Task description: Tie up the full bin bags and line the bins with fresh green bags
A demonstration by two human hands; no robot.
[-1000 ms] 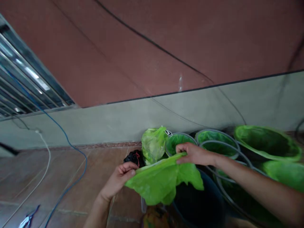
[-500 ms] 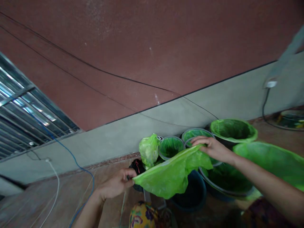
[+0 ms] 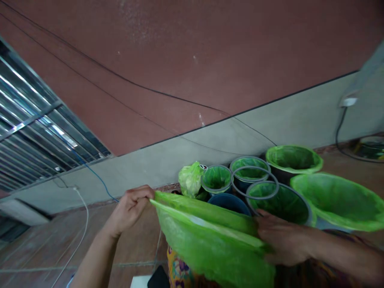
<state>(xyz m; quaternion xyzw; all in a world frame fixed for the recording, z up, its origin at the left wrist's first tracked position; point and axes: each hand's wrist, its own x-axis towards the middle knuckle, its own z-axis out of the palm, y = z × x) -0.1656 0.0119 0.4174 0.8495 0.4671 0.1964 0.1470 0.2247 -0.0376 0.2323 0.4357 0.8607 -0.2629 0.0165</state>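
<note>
While wall (image 3: 210, 52) spans far side, lined buckets (image 3: 339, 196) stand right; bag (image 3: 213, 248) near, centre; left hand (image 3: 132, 208) pinches one end; right hand (image 3: 283, 240) blurred at the other, grip unclear; step likely spreading it; next probably calls for even tension.

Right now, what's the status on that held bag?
Left hand grips bag at edge. Right hand at other end, grip blurred. Bag spread between. Blue bucket partly hidden behind.

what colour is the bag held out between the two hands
The bag is bright green, best seen in the head view.
</note>
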